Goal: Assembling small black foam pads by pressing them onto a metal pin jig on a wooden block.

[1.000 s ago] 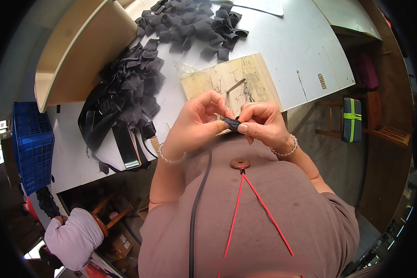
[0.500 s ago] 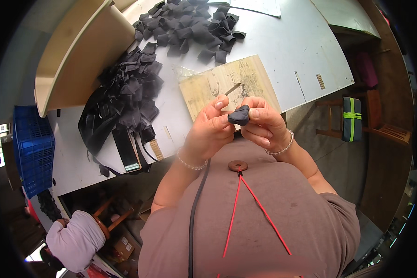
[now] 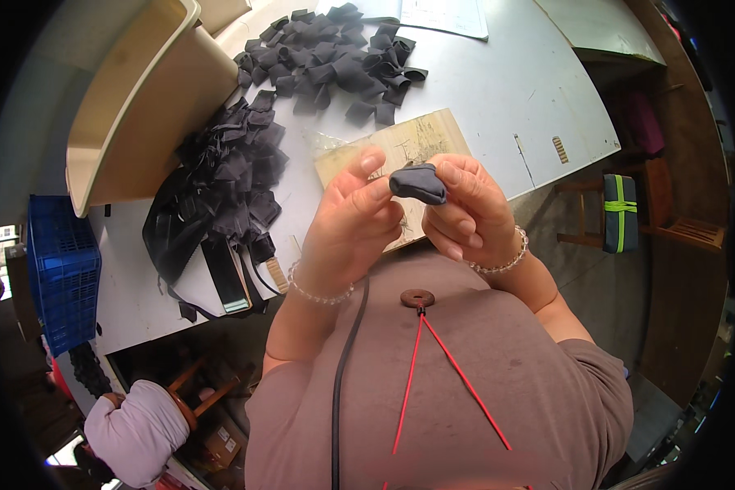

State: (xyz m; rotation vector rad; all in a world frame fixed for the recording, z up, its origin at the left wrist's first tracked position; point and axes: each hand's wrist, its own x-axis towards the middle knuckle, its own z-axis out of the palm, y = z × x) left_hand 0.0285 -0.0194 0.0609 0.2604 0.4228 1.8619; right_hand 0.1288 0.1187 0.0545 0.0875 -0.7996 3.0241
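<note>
Right Hand Pinching the Dark Cloth, Left Hand Parted at Its Other End

The small dark fabric piece (image 3: 418,184) is hanging in the air between the person's two hands, above the near part of a wooden board (image 3: 408,131) on the white table (image 3: 498,94). Its long axis is running roughly left to right, with the right end dipping slightly toward the body.

The right hand (image 3: 472,202) is gripping that right end, its thumb pressing on the upper side and its other fingers curling beneath. The left hand (image 3: 353,206) is facing the opposite end with parted fingers: the upper digit is standing clear of the cloth, while another tip is reaching to the left end, where contact seems likely but a firm hold cannot be told. The right hand is thus bearing the piece.

Beyond, a heap of dark fabric pieces (image 3: 335,64) is lying on the table.
</note>
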